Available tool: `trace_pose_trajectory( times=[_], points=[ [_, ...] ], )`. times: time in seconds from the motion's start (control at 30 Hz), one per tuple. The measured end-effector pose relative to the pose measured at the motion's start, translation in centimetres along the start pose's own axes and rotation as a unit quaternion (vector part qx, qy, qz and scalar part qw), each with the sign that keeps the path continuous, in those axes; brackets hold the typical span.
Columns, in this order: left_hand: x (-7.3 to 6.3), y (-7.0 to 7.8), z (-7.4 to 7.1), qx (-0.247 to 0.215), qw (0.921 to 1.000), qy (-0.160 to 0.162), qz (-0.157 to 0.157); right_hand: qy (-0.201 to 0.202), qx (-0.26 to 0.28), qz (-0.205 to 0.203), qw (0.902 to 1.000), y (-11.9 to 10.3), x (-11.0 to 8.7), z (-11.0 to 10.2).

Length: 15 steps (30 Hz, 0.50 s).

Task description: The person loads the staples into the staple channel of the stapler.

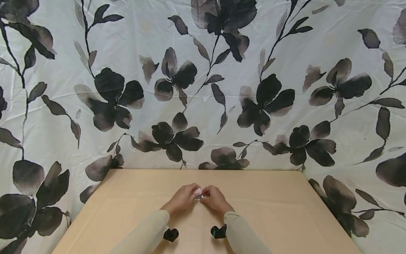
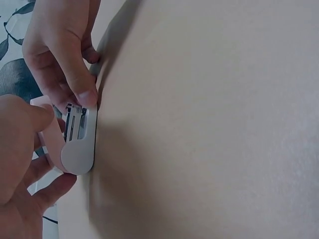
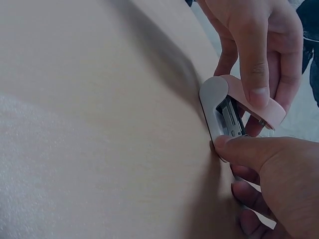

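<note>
A small stapler (image 2: 78, 156) with a white base and a pink top lies between both hands, its top swung up from the base. The metal staple channel (image 3: 231, 119) shows inside the gap. My left hand (image 1: 182, 199) pinches the pink top (image 3: 273, 112), thumb on its outer face. At the other end of the stapler, my right hand (image 1: 216, 199) grips the tip of the white base (image 3: 210, 99) with thumb and fingers. In the head view the fingers cover most of the stapler. The base sits right at the tabletop.
The hands work near the middle of a light wood-coloured table (image 1: 269, 204). Behind it hangs a white cloth (image 1: 142, 28) with dark flowers. A black wrist device (image 1: 171, 235) is on the left sleeve, another (image 1: 219, 232) on the right.
</note>
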<state>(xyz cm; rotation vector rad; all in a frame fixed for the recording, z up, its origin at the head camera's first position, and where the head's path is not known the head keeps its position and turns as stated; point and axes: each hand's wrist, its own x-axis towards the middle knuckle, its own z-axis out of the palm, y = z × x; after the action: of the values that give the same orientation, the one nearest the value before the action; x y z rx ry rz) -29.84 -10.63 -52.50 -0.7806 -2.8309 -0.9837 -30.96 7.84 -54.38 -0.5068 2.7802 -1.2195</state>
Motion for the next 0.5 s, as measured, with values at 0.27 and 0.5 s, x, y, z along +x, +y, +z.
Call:
trace_pose_trajectory(
  times=[0.27, 0.5],
  points=[
    [0.05, 0.22, 0.07, 0.013, 0.9998, 0.011, -0.002, 0.000, -0.018, 0.003, 0.9998, -0.17, 0.05, 0.21],
    [0.04, 0.05, 0.20, 0.019, 0.9996, 0.016, -0.012, 0.002, -0.028, -0.004, 0.9996, -0.04, 0.17, 0.34]
  ],
)
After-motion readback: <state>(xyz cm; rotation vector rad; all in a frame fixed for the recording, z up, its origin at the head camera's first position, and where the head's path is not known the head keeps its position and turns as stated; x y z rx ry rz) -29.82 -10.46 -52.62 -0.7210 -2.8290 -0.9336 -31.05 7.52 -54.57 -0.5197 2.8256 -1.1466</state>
